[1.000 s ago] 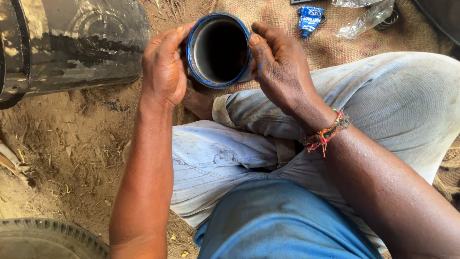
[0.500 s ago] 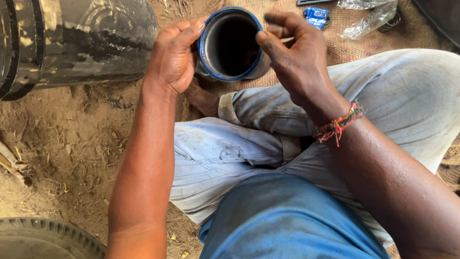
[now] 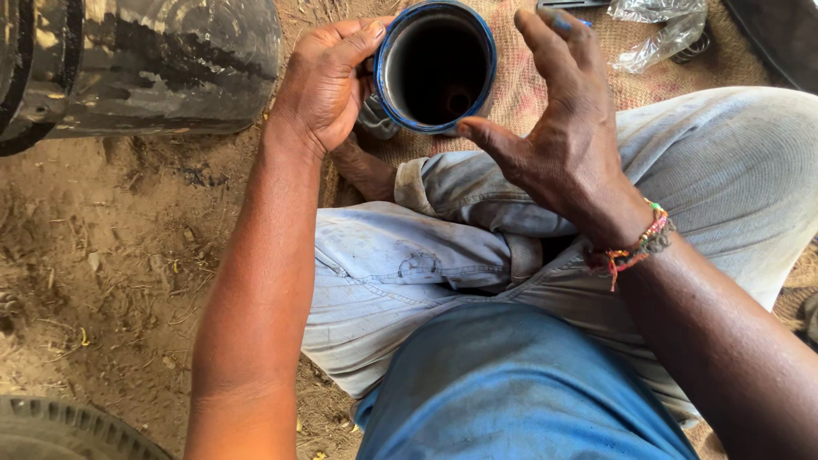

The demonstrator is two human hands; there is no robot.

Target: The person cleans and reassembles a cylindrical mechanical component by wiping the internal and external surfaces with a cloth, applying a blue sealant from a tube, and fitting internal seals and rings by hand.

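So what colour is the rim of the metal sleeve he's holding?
Blue, around a dark inside, on the metal sleeve; the head view shows it.

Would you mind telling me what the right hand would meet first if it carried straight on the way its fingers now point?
Most likely the blue-rimmed cylinder that the left hand holds: the right hand is open beside it, fingers curled toward its rim. Depth is unclear, so the fingertips might instead pass just above the rim.

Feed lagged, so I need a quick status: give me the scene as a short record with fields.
left hand: grips the sleeve's side
sleeve: blue-rimmed metal tube, open end toward camera, dark inside
right hand: open, fingers spread beside the sleeve, not gripping
posture: seated, legs crossed
ground: mat under the sleeve, dirt on the left
nearby: big cylinder, tyre, plastic bag
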